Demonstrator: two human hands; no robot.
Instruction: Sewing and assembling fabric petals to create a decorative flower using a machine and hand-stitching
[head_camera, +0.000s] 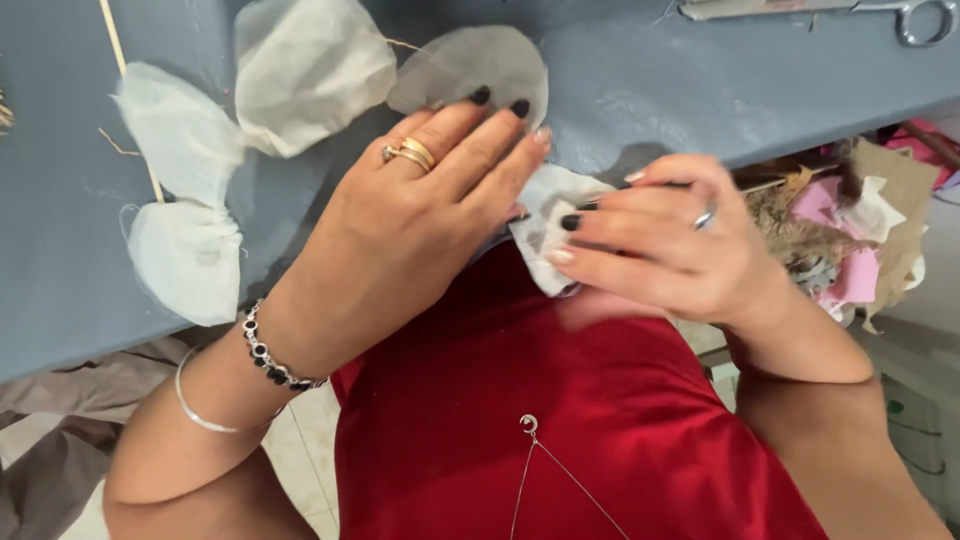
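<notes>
Two hands meet over one small white fabric piece at the near edge of the grey-blue table. The right hand is closed on it, thumb and fingers pinching the cloth from its right side. The left hand lies flat and open, fingers spread, pressing the cloth's left part against the table edge.

The piece looks thin, limp and very light, crumpled where it is pinched; I judge it will fold and slide easily, fray at its cut rim, and is best held by a pinch at the edge while a flat palm steadies the rest.

Beyond the left hand, farther onto the table, four rounded petal-shaped cutouts of the same gauzy off-white fabric lie in a loose arc, semi-sheer with soft, slightly ragged outlines. A thin wooden stick runs under the leftmost ones. Metal scissors rest at the table's far right corner. Off the table's right edge sits a heap of pink, brown and white scraps. Below the table edge, red cloth covers the person's lap.
</notes>
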